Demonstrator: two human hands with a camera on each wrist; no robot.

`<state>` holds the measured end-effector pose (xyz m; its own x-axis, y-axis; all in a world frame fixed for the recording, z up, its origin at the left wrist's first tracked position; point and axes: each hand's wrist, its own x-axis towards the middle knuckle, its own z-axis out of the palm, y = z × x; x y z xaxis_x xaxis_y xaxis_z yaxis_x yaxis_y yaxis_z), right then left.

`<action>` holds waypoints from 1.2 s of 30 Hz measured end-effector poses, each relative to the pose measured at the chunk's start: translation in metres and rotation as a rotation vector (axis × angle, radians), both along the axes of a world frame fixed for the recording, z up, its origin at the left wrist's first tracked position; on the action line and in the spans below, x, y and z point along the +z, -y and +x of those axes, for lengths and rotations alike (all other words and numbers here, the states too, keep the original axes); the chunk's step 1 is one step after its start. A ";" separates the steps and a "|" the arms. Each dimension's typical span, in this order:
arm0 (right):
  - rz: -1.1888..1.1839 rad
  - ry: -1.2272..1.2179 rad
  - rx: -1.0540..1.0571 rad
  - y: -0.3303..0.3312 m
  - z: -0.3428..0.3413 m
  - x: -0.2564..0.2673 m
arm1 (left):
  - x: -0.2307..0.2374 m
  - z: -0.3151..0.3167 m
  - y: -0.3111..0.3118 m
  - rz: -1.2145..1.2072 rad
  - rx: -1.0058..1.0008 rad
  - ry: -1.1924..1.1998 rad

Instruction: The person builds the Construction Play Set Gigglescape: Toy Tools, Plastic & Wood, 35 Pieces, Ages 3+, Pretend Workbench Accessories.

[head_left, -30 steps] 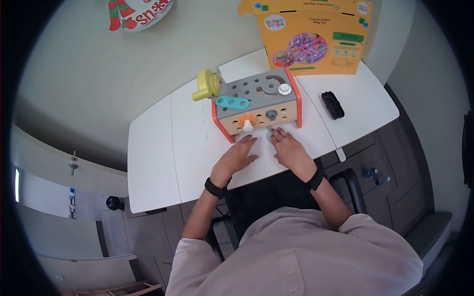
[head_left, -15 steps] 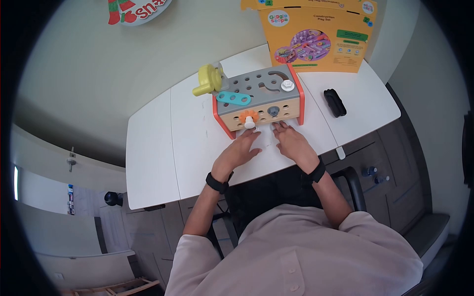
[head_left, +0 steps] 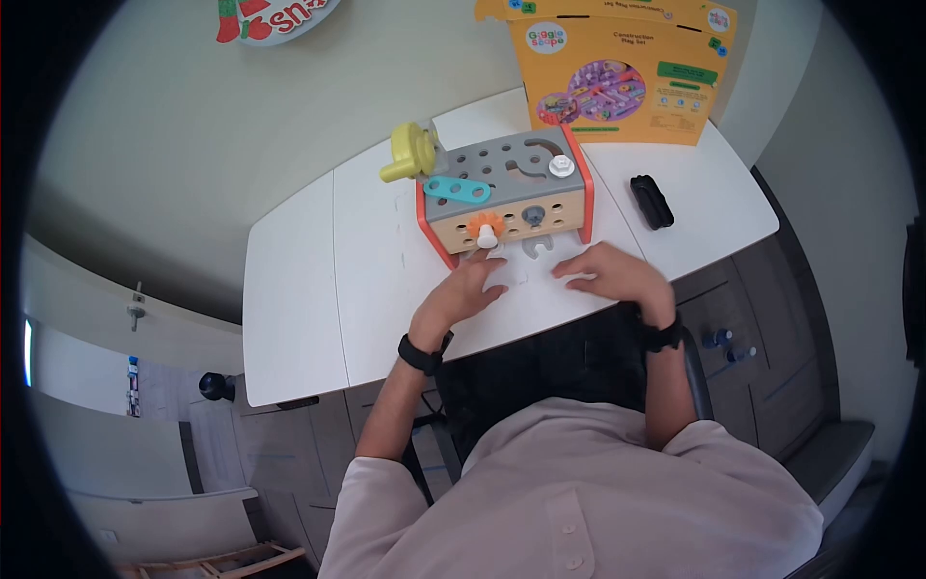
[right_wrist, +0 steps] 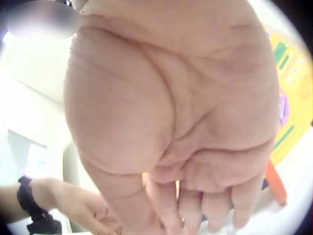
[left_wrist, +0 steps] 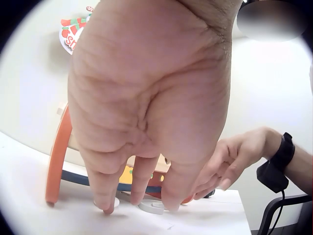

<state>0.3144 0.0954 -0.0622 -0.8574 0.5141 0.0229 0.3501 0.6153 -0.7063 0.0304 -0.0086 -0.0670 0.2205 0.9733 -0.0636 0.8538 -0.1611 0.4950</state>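
A toy workbench with a grey top, a wooden front and red-orange ends stands on the white table. An orange gear with a white bolt and a grey knob sit on its front. My left hand reaches just below the bolt, fingers pointing down to the tabletop beside small pale pieces. A grey piece with an open, wrench-like end lies under the front edge. To its right, my right hand is apart from it, fingers loosely bent and holding nothing.
A teal strip with holes and a yellow-green toy part are at the bench's left end; a white nut is at its right. Behind stands a yellow box. A black case lies on the right side of the table.
My right hand has drawn back and right from the bench front, uncovering the grey wrench-like end. My left hand has stayed nearly in place below the white bolt.
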 end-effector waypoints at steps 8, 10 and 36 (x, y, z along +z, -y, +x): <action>0.574 0.041 -0.942 -0.044 0.062 -0.012 | 0.001 -0.005 0.003 0.027 -0.034 0.015; 0.551 0.145 -1.002 -0.049 0.064 -0.023 | 0.001 -0.004 0.005 0.046 -0.023 -0.014; 0.212 0.034 -1.101 -0.010 0.055 0.038 | 0.093 0.019 0.040 0.009 -0.230 0.256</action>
